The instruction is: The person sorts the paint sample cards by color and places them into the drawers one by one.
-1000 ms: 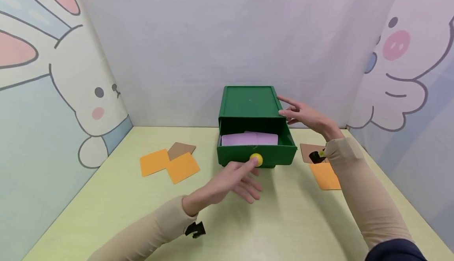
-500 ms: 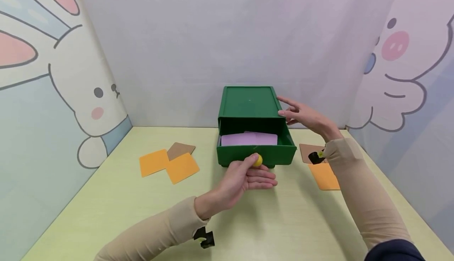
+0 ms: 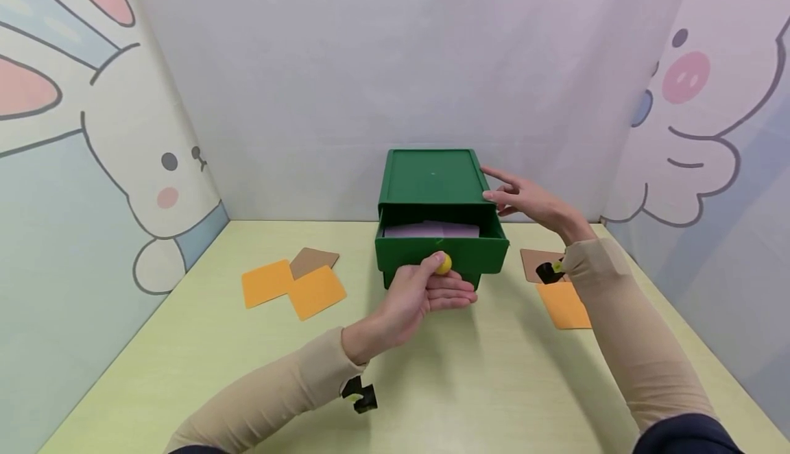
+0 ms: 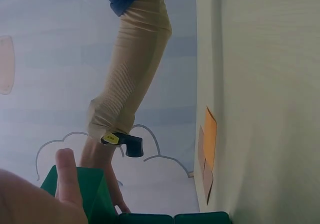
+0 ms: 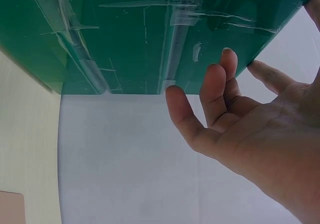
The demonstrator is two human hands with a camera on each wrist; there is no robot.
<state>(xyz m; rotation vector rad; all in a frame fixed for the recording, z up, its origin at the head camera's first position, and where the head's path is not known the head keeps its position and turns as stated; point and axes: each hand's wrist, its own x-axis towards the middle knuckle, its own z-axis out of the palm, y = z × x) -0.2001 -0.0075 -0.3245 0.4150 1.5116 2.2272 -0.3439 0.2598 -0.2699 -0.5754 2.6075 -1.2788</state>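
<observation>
A green drawer box stands at the back of the table, its drawer partly pulled out. My left hand pinches the yellow round knob on the drawer front between thumb and index finger; the other fingers stretch out below it, palm up. Inside the drawer, light purple paper or card shows above the front edge. My right hand steadies the box from the right, fingertips on its upper side edge. In the right wrist view, its remaining fingers hang loosely bent near the taped green side.
Left of the box lie two orange cards and a brown card, overlapping. On the right, another brown card and an orange card lie partly behind the right forearm. A pale curtain hangs close behind the box.
The left hand has moved from its thumb on the knob to a pinch, fingers gathered below. The drawer has slid partway inward, hiding more purple paper. The right hand stays put.
</observation>
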